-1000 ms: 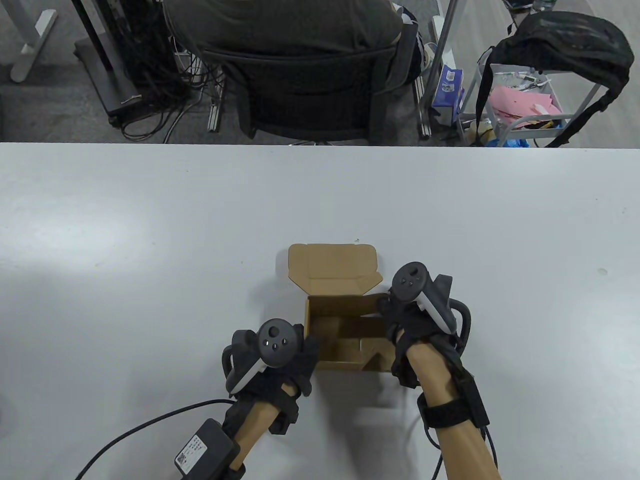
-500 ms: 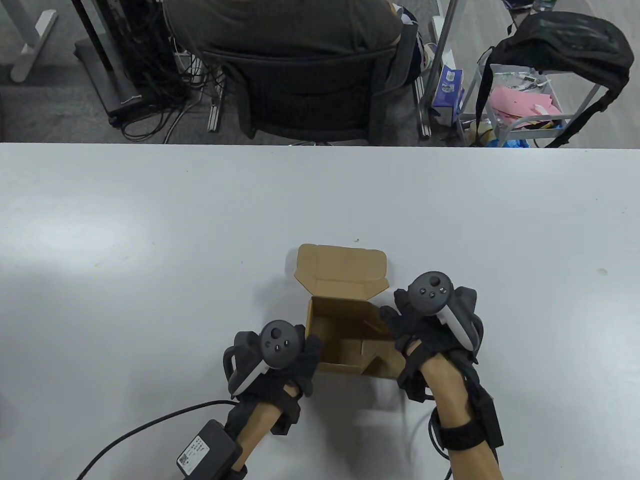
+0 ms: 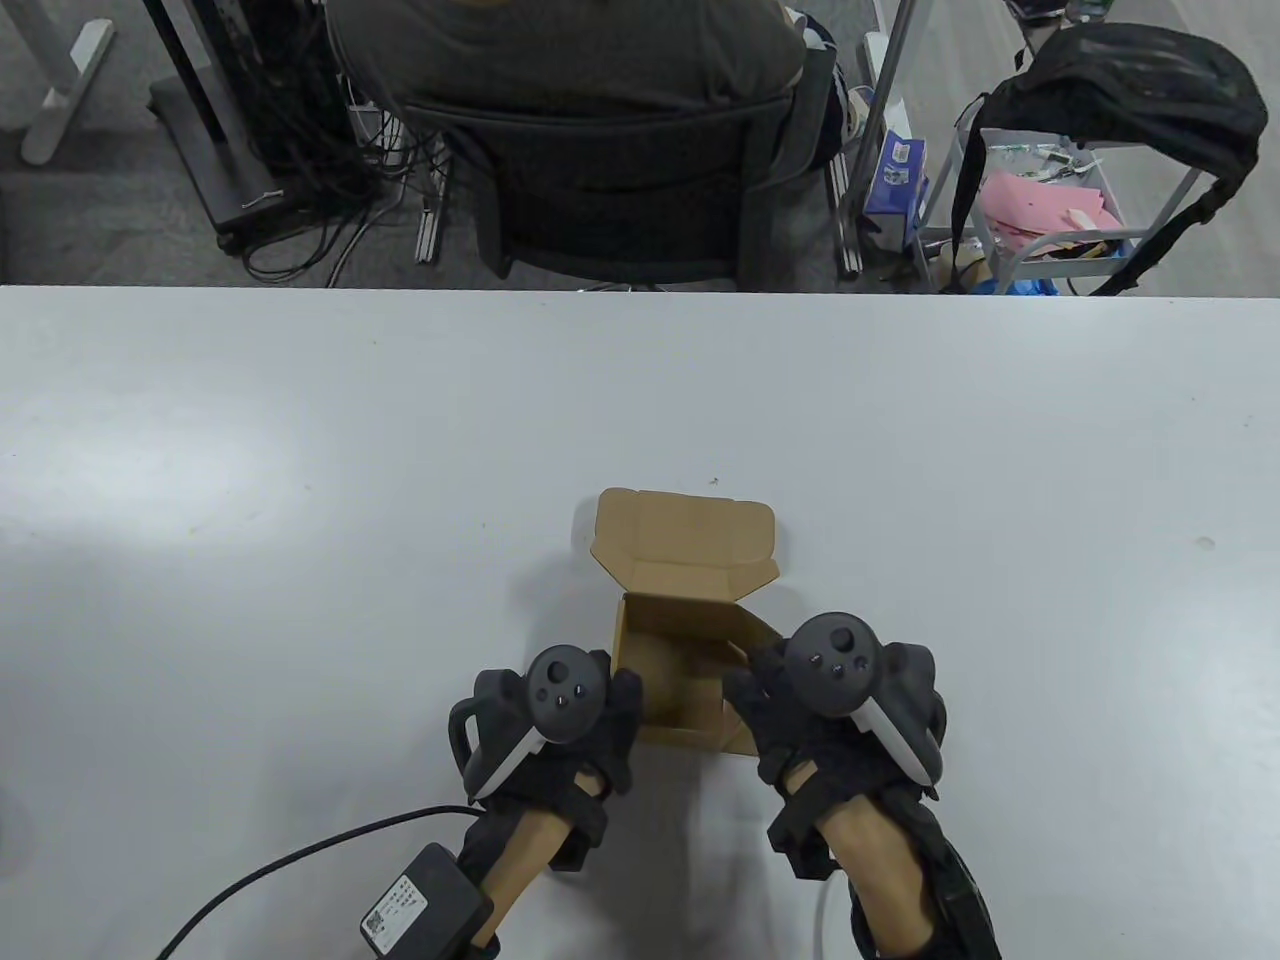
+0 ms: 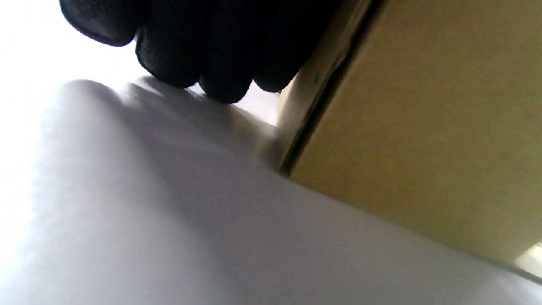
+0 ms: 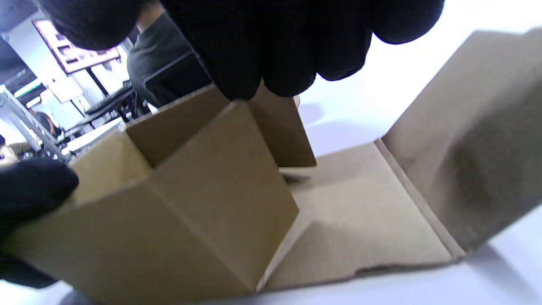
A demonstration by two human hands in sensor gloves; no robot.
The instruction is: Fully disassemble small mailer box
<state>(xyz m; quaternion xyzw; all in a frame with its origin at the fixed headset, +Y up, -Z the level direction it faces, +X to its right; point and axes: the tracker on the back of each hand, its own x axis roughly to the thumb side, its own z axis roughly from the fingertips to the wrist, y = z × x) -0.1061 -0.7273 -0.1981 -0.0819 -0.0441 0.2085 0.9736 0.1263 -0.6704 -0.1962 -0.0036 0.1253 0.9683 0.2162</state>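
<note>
Fingers of both hands are mostly hidden under the trackers in the table view. Left hand (image 3: pixel 560 730) presses against the left wall of the mailer box (image 3: pixel 680 640); right hand (image 3: pixel 820 720) is at the box's near right corner, and its grip cannot be told from this view. Box sits on the white table (image 3: pixel 300 450), near the front edge, centre-right. Lid (image 3: pixel 685 535) is open and stands toward the far side, so the box's long axis runs front to back. Beyond the table: a seated person in a black mesh chair (image 3: pixel 610 190), cable tangle on grey carpet, a cart (image 3: pixel 1050 210) with pink papers and a black backpack. A black adapter (image 3: pixel 420 900) with a white label lies by the left forearm; print too small to read.

Left wrist view: gloved fingers (image 4: pixel 211 55) curled, tips at the table beside the box's outer wall (image 4: pixel 423 127).

Right wrist view: fingers (image 5: pixel 271 46) closed down over the top edge of an upright cardboard wall (image 5: pixel 203 203); a flap (image 5: pixel 465 144) is splayed outward at right. A screen shows in the background, unreadable
</note>
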